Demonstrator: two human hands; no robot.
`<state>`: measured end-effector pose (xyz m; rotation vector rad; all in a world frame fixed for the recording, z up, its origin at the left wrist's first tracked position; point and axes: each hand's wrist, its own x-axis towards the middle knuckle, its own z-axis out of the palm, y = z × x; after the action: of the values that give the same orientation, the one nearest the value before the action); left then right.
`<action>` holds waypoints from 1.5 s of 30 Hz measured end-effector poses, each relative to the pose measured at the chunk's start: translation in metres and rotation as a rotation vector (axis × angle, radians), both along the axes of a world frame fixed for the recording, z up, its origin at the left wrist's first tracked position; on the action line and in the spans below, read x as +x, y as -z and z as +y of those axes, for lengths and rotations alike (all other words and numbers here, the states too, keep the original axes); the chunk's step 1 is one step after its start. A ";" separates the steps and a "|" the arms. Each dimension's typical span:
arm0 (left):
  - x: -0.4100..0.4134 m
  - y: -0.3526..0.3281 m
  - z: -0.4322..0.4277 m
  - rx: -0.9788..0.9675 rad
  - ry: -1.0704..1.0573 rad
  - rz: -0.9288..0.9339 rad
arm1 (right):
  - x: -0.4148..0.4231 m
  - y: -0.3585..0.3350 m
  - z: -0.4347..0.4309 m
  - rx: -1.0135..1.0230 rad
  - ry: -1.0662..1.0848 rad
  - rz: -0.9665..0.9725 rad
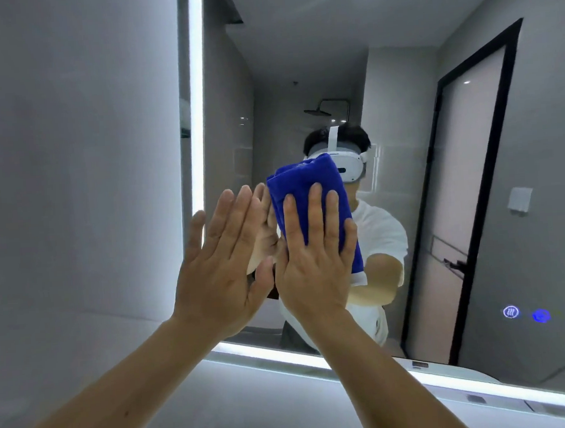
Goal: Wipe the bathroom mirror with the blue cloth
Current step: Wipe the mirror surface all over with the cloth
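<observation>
From my remote feed, the blue cloth (307, 185), a deep-blue towelling rag folded into a thick upright pad with a white edge at its lower corner, lies flat against the bathroom mirror (298, 64), pinned under the straight fingers of my right hand (314, 271). The mirror, wall-mounted and upright, carries a glowing white light strip (199, 119) down its left edge and along its bottom, and I see two small blue-lit icons (510, 311) near its lower right corner.
</observation>
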<state>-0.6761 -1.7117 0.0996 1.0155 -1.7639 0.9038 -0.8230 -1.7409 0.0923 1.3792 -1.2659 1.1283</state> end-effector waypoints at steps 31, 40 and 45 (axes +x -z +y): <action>0.122 0.071 -0.021 0.158 -0.029 0.014 | 0.060 0.107 -0.015 0.350 0.055 0.948; 0.107 0.085 -0.005 0.205 -0.053 -0.030 | 0.026 0.126 -0.002 0.479 0.141 1.153; 0.102 0.077 0.009 0.249 -0.046 -0.049 | 0.005 0.129 0.013 0.591 0.112 1.216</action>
<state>-0.5746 -1.7024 0.0226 1.2057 -1.9361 0.7547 -0.8185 -1.7278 -0.0372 1.9035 -0.7107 -0.2944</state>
